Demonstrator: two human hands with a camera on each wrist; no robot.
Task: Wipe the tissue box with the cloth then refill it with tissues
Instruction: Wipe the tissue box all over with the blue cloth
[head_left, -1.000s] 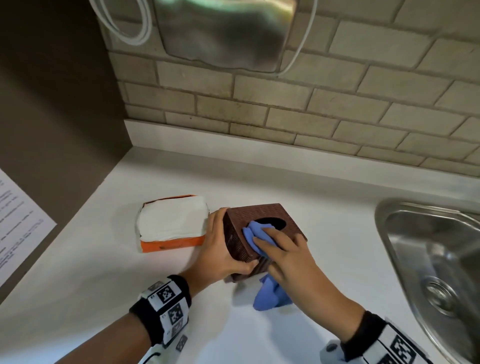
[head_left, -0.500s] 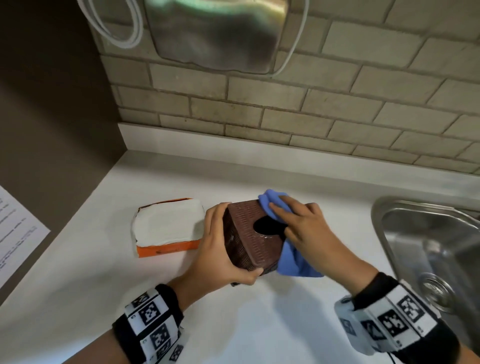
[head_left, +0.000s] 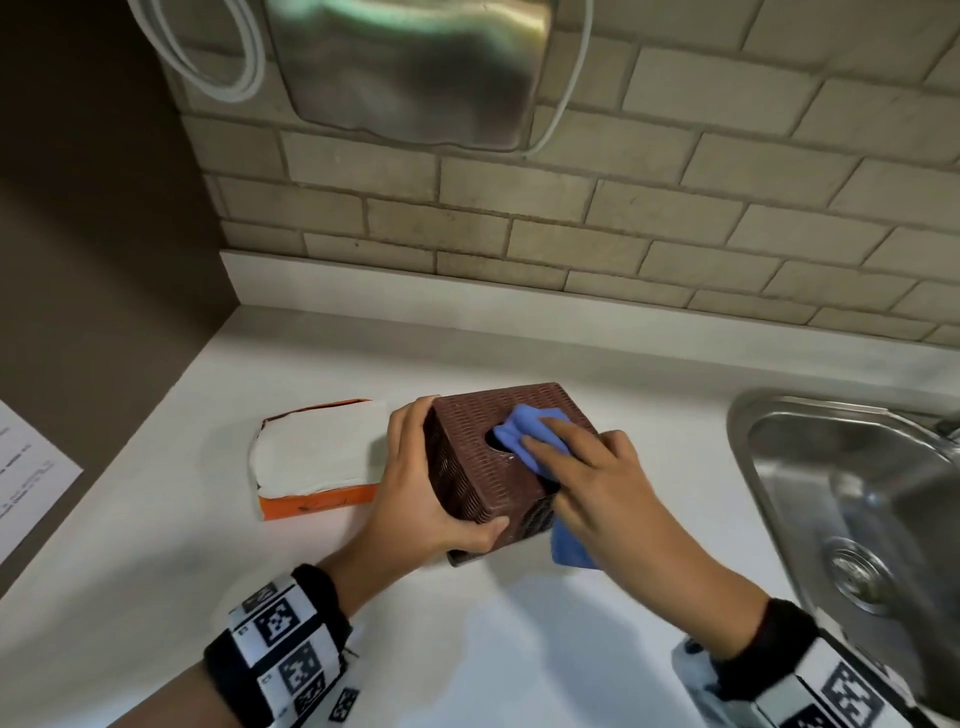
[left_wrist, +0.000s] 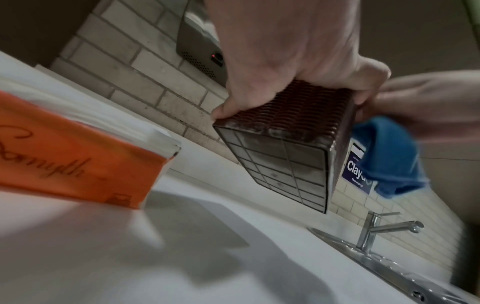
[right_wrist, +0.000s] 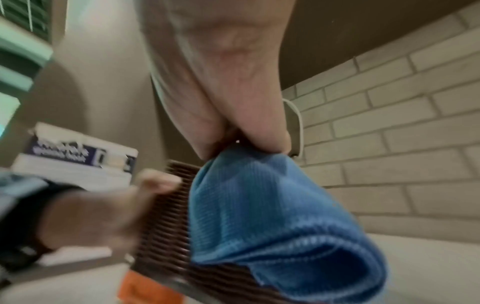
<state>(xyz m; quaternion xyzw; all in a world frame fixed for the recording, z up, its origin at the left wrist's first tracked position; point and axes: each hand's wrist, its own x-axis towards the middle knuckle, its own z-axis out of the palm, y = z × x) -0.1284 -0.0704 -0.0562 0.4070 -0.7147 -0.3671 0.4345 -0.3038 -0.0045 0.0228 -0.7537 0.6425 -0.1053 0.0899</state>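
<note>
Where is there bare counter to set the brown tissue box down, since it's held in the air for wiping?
Bare counter lies in front, between the two forearms, and behind the tissue box up to the backsplash. It is crowded left, by the orange tissue pack; the sink borders the right.

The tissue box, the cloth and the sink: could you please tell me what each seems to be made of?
Tissue box: brown woven-pattern shell, probably moulded plastic or rattan; its underside is a grid panel.
Cloth: blue, fine ribbed knit with a stitched hem, likely microfibre.
Sink: brushed metal with soft reflections, probably stainless steel.
</note>
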